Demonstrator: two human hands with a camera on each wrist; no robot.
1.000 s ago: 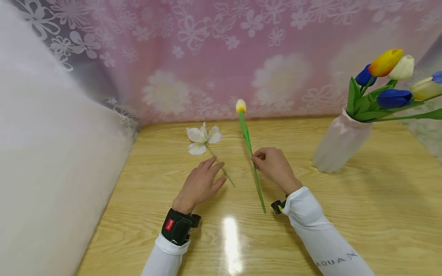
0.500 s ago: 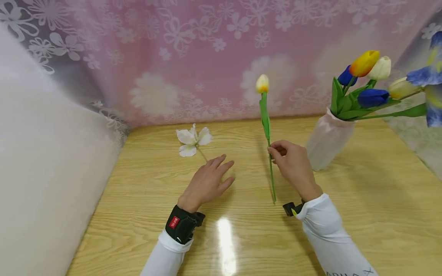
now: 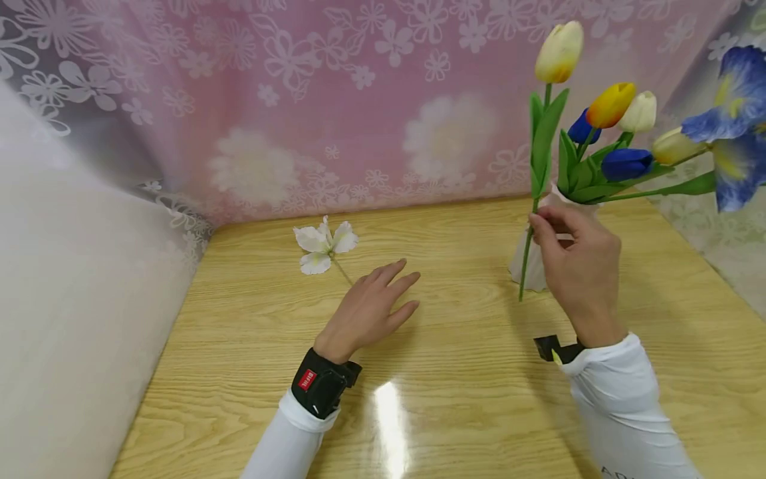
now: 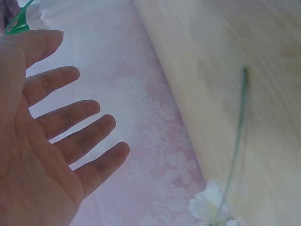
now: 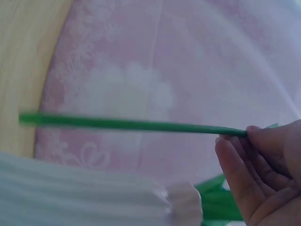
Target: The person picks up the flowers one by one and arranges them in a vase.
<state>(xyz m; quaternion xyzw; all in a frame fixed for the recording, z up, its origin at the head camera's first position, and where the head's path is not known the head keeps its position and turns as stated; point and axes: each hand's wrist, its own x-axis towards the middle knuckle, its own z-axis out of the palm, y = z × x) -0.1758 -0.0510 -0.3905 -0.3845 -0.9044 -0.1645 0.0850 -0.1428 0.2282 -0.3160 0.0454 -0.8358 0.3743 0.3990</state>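
Note:
My right hand pinches the green stem of a white and yellow tulip, held upright in front of the vase. In the right wrist view the bare stem runs out from between thumb and fingertips, alongside the ribbed vase. My left hand hovers over the table with fingers spread and nothing in it; its palm shows in the left wrist view. Beyond its fingers lies a white iris-like flower, its thin stem partly hidden by that hand in the head view.
The pale vase at the right holds several tulips, among them an orange-yellow one and a blue one. A blue iris leans out to the right. A pink flowered curtain hangs behind the wooden table.
My right hand has lifted the tulip off the table and carried it right and up to the vase. The left hand has shifted slightly right; the white flower stays lying.

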